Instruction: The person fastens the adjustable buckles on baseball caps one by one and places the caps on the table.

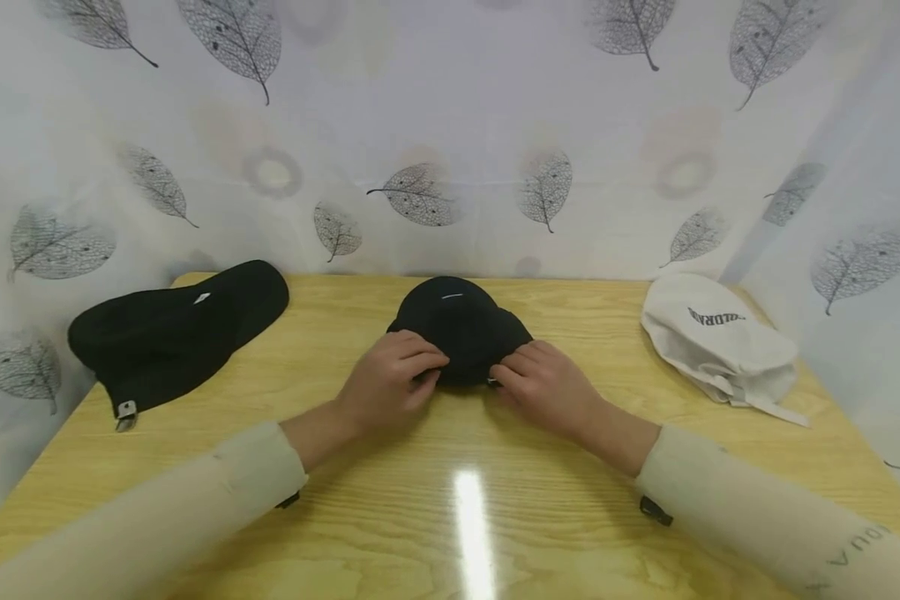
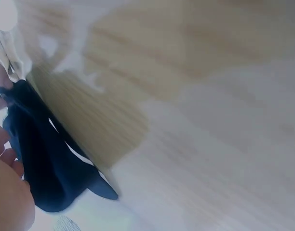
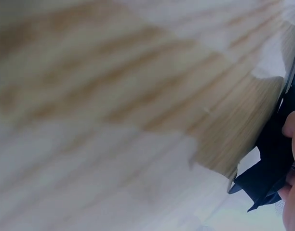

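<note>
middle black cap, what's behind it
A leaf-patterned backdrop shows beyond the middle black cap; the table directly behind it is covered, so anything there can't be seen.

Head cam's up on the wearer, facing forward and down, far enough back to get the table (image 1: 375,521), both sleeves (image 1: 195,492) and the leaf-print curtain (image 1: 450,100). Both wrist cams sit low, close to the wood, tilted: left crowds the middle black cap (image 1: 457,329) at its left edge, right mirrors that. All three views share that cap and tabletop.
</note>
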`<state>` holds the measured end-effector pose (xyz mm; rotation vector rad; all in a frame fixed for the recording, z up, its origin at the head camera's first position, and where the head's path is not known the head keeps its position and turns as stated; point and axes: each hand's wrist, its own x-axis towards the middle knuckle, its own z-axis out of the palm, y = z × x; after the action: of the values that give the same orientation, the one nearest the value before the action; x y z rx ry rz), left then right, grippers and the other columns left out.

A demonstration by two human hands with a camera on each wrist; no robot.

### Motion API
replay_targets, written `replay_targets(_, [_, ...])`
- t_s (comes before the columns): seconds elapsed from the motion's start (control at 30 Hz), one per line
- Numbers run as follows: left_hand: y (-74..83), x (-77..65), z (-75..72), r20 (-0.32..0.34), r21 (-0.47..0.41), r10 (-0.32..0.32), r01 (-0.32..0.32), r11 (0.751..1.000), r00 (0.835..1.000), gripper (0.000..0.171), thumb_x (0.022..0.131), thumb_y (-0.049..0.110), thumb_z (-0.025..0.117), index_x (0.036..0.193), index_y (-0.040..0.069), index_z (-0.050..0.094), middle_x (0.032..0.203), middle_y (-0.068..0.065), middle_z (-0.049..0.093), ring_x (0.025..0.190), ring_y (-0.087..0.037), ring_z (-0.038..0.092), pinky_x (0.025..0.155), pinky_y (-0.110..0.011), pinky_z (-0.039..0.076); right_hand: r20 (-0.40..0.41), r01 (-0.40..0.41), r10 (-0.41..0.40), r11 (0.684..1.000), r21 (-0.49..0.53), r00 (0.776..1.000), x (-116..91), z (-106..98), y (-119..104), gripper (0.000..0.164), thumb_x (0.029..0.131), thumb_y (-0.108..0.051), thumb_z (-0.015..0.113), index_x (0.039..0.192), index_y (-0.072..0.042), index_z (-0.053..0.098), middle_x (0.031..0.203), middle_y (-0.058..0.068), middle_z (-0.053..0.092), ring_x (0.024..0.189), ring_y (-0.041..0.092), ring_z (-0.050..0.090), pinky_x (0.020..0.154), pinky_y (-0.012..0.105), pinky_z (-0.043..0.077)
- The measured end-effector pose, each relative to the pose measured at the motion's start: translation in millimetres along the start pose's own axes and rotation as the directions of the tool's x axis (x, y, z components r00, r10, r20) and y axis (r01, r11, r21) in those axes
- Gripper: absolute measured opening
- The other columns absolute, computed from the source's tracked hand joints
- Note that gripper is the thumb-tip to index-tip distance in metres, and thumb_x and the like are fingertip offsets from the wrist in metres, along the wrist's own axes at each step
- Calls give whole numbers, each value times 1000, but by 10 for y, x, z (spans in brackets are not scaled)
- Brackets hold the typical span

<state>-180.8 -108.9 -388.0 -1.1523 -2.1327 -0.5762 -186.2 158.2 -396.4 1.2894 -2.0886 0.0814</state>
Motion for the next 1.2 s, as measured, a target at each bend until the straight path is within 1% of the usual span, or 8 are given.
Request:
replay_targets(0.13, [-100, -97, -82, -2, 24, -12, 12, 1000, 1000, 21, 75, 4, 82, 96, 4, 78, 97, -6, 74, 92, -23, 68, 85, -39, 56, 16, -11, 11, 1000, 15, 1000, -75, -4, 56, 24, 73, -14, 86, 91, -7, 71, 84, 4, 71, 80, 23, 66, 75, 37, 54])
replay_targets(0.27, [-242, -234, -172, -18, 26, -65, 65, 998, 998, 22, 74, 2, 81, 96, 3, 77, 96, -7, 74, 90, -24, 68, 84, -41, 56, 40, -39, 37, 999, 26, 999, -153, -31, 118, 22, 74, -11, 84, 92, -6, 71, 83, 5, 70, 79, 25, 65, 75, 38, 54])
replay_targets(0.4, [-392, -397, -309, -34, 58, -120, 121, 991, 992, 22, 75, 2, 80, 97, 3, 77, 97, -10, 74, 89, -27, 69, 82, -45, 56, 52, -68, 66, 997, 33, 996, -232, -76, 185, 22, 74, -11, 83, 92, -5, 71, 83, 6, 69, 78, 26, 65, 75, 40, 54])
replay_targets(0.53, [-511, -560, -486, -43, 112, -167, 170, 979, 985, 23, 74, 1, 80, 97, 2, 77, 97, -11, 74, 89, -29, 68, 79, -47, 55, 56, -86, 85, 996, 25, 995, -309, -127, 254, 22, 74, -10, 82, 92, -5, 71, 83, 6, 69, 78, 26, 65, 75, 42, 55])
replay_targets(0.63, [-589, -665, -617, -59, 127, -198, 204, 971, 978, 23, 73, 0, 80, 95, 2, 77, 95, -12, 74, 87, -30, 68, 78, -48, 54, 55, -102, 101, 995, 16, 993, -376, -168, 309, 22, 73, -10, 82, 91, -4, 71, 83, 8, 69, 78, 27, 66, 75, 43, 55])
replay_targets(0.83, [-713, -860, -842, -89, 164, -233, 245, 956, 968, 22, 68, -2, 79, 90, 1, 78, 90, -13, 75, 85, -31, 68, 79, -52, 52, 43, -122, 121, 992, 18, 992, -564, -240, 435, 24, 72, -9, 81, 92, -2, 70, 82, 9, 68, 76, 30, 64, 73, 45, 54])
replay_targets(1.03, [-840, -1065, -1075, -59, 271, -259, 265, 925, 964, 22, 69, 0, 79, 91, 1, 78, 92, -14, 75, 86, -32, 67, 77, -50, 52, 25, -149, 149, 989, -5, 988, -786, -345, 547, 20, 73, -10, 74, 91, -1, 70, 81, 10, 67, 73, 32, 63, 68, 47, 51])
replay_targets(1.2, [-949, -1214, -1257, -53, 310, -285, 287, 906, 957, 20, 70, 3, 77, 90, 0, 77, 92, -16, 74, 87, -35, 66, 76, -51, 50, 47, -194, 196, 980, -44, 979, -973, -472, 617, 18, 77, -15, 66, 90, -2, 69, 82, 10, 67, 73, 34, 63, 69, 49, 50])
